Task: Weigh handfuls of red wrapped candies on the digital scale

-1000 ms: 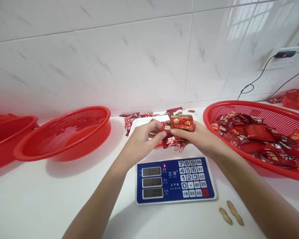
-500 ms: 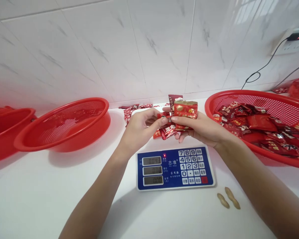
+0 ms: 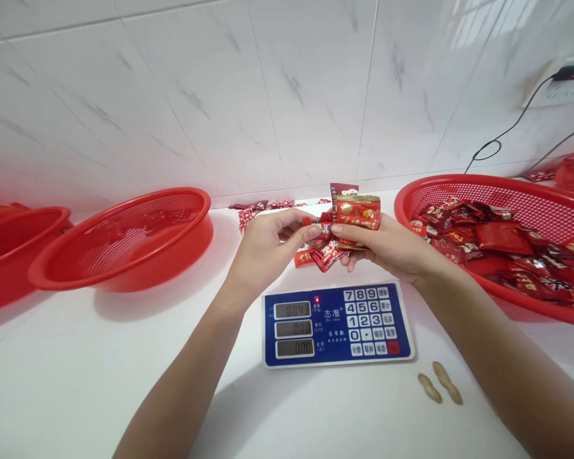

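Observation:
Both hands meet above the weighing plate of a digital scale (image 3: 337, 325). In my right hand (image 3: 387, 245) are several red wrapped candies, with a gold-edged red packet (image 3: 358, 213) under the thumb and a dark red wrapper (image 3: 343, 190) standing up behind it. My left hand (image 3: 272, 245) pinches a small red wrapped candy (image 3: 324, 228) between thumb and fingers, against the right hand's bunch. Below the fingers show more red wrapped candies (image 3: 326, 256); whether they are held or lie on the plate I cannot tell. The top display reads about 0.043.
A red basket (image 3: 411, 197) full of wrapped candies stands at right. Two more red baskets are at left, the nearer one (image 3: 124, 280) casting a shadow. Two peanuts (image 3: 446, 382) lie right of the scale. Red wrappers (image 3: 251, 213) lie by the wall; a black cable (image 3: 511, 121) hangs at right.
The left hand's candy and the dark red wrapper have shifted slightly to the right. Both hands keep their hold, and the display looks the same.

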The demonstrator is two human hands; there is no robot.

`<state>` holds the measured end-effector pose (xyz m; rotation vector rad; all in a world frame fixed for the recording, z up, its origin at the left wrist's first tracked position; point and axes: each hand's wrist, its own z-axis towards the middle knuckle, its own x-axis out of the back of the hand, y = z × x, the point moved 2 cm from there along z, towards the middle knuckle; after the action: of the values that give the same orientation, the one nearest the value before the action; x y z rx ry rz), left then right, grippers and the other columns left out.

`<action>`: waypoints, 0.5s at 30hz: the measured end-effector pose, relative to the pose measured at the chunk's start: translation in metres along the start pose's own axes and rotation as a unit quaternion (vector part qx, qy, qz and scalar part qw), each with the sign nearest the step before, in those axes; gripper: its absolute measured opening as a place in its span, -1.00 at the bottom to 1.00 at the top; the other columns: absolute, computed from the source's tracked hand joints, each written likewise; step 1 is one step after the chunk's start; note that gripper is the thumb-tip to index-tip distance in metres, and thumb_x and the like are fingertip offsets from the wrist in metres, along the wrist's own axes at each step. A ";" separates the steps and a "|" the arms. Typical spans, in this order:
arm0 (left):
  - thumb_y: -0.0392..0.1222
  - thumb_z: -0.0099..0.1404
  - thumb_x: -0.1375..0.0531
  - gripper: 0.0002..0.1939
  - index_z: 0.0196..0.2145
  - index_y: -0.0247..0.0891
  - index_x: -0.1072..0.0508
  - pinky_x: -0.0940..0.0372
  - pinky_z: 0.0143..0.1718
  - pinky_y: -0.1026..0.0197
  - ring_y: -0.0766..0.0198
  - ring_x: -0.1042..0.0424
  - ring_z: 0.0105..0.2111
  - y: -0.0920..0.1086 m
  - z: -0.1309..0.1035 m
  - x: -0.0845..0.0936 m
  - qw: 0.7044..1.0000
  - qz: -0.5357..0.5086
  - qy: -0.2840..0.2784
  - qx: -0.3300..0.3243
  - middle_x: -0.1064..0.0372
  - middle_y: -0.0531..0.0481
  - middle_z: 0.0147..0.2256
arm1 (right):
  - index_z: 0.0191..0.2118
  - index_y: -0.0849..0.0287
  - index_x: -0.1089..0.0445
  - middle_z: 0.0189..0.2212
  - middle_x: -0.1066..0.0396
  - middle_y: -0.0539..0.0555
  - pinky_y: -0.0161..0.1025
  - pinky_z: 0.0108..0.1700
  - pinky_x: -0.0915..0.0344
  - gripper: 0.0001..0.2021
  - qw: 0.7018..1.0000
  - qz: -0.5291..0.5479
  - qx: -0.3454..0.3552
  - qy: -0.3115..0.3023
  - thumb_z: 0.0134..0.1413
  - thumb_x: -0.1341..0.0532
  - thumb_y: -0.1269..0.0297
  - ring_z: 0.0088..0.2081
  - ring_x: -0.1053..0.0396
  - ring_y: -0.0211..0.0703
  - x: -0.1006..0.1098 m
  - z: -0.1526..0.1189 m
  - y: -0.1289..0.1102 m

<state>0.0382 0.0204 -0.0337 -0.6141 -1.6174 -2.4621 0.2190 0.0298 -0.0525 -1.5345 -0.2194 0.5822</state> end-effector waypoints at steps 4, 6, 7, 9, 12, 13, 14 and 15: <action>-0.15 0.30 -0.28 -0.87 -0.28 -0.22 -0.62 -0.42 -0.25 0.26 0.24 -0.55 -0.30 0.001 0.000 0.007 0.999 0.029 0.042 -0.011 -0.59 0.02 -0.33 | -0.26 0.27 -0.47 -0.44 -0.50 0.03 -0.43 -0.50 -0.45 -0.96 0.999 -0.026 -0.018 0.042 0.22 -0.31 0.40 -0.49 -0.45 -0.33 0.002 0.001 0.000; -0.15 0.29 -0.28 -0.88 -0.30 -0.21 -0.61 -0.43 -0.25 0.26 0.24 -0.55 -0.30 0.001 0.001 0.015 0.997 0.053 0.061 -0.004 -0.59 0.02 -0.33 | -0.27 0.27 -0.46 -0.46 -0.50 0.02 -0.42 -0.49 -0.46 -0.98 0.997 -0.037 -0.022 0.069 0.21 -0.30 0.44 -0.50 -0.44 -0.33 0.004 0.002 0.000; -0.15 0.29 -0.28 -0.88 -0.30 -0.21 -0.61 -0.43 -0.25 0.26 0.23 -0.55 -0.30 0.000 0.001 0.018 0.996 0.067 0.062 0.003 -0.59 0.02 -0.33 | -0.27 0.27 -0.45 -0.47 -0.49 0.02 -0.41 -0.48 -0.46 -0.98 0.996 -0.041 -0.022 0.082 0.21 -0.29 0.45 -0.51 -0.44 -0.33 0.005 0.002 -0.001; -0.14 0.27 -0.28 -0.88 -0.31 -0.21 -0.60 -0.43 -0.25 0.24 0.21 -0.55 -0.30 -0.001 0.003 0.025 0.994 0.091 0.056 0.016 -0.60 0.01 -0.33 | -0.28 0.27 -0.45 -0.49 -0.47 0.00 -0.41 -0.47 -0.45 -0.98 0.992 -0.048 -0.014 0.113 0.20 -0.29 0.46 -0.52 -0.42 -0.34 0.009 0.003 -0.003; -0.14 0.25 -0.27 -0.88 -0.34 -0.21 -0.59 -0.43 -0.26 0.21 0.18 -0.54 -0.31 -0.003 0.005 0.030 0.991 0.118 0.053 0.030 -0.59 0.00 -0.36 | -0.29 0.26 -0.43 -0.49 -0.45 -0.02 -0.40 -0.45 -0.44 -0.96 0.984 -0.052 0.007 0.168 0.18 -0.29 0.47 -0.52 -0.40 -0.36 0.017 0.004 -0.007; -0.14 0.25 -0.27 -0.88 -0.35 -0.22 -0.59 -0.42 -0.27 0.21 0.17 -0.54 -0.32 -0.003 0.006 0.031 0.990 0.123 0.055 0.031 -0.59 -0.01 -0.37 | -0.29 0.25 -0.43 -0.48 -0.45 -0.02 -0.39 -0.43 -0.44 -0.96 0.982 -0.051 0.014 0.182 0.18 -0.29 0.47 -0.52 -0.40 -0.36 0.019 0.003 -0.008; -0.15 0.25 -0.27 -0.88 -0.36 -0.23 -0.59 -0.42 -0.27 0.20 0.17 -0.53 -0.32 -0.003 0.006 0.031 0.990 0.125 0.056 0.030 -0.58 -0.02 -0.38 | -0.29 0.24 -0.42 -0.47 -0.45 -0.02 -0.38 -0.42 -0.44 -0.96 0.980 -0.051 0.018 0.192 0.17 -0.30 0.47 -0.51 -0.40 -0.36 0.021 0.003 -0.009; -0.16 0.26 -0.27 -0.88 -0.36 -0.23 -0.58 -0.42 -0.27 0.19 0.16 -0.53 -0.33 -0.003 0.006 0.031 0.990 0.123 0.057 0.025 -0.58 -0.03 -0.38 | -0.28 0.23 -0.42 -0.46 -0.45 -0.02 -0.37 -0.41 -0.44 -0.95 0.979 -0.052 0.022 0.197 0.16 -0.30 0.46 -0.51 -0.40 -0.35 0.022 0.003 -0.010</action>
<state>0.0110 0.0299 -0.0219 -0.6145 -1.4590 -2.2308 0.2383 0.0434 -0.0479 -1.5522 0.0176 0.1897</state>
